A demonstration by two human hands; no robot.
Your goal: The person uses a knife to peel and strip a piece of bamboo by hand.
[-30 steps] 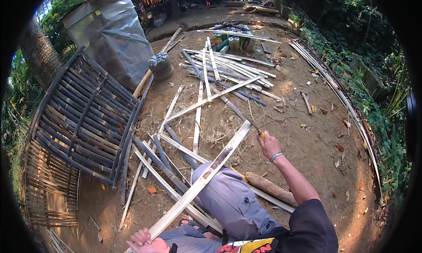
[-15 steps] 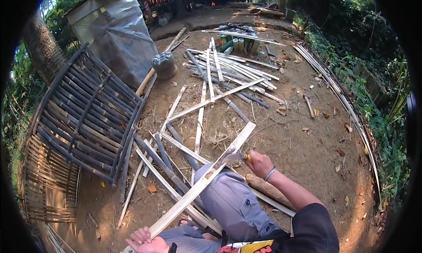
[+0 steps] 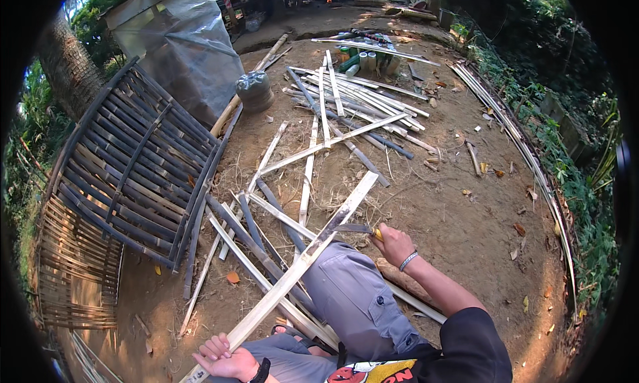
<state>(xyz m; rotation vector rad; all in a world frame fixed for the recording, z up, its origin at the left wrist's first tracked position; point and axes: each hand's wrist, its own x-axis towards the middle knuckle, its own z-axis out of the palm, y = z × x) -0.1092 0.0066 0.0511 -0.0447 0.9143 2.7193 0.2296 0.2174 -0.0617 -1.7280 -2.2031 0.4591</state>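
Long, flat, pale bamboo strip (image 3: 285, 282); yellow-handled metal knife (image 3: 356, 228).

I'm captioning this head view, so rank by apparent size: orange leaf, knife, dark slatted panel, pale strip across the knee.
1. Dark slatted panel
2. Pale strip across the knee
3. Knife
4. Orange leaf
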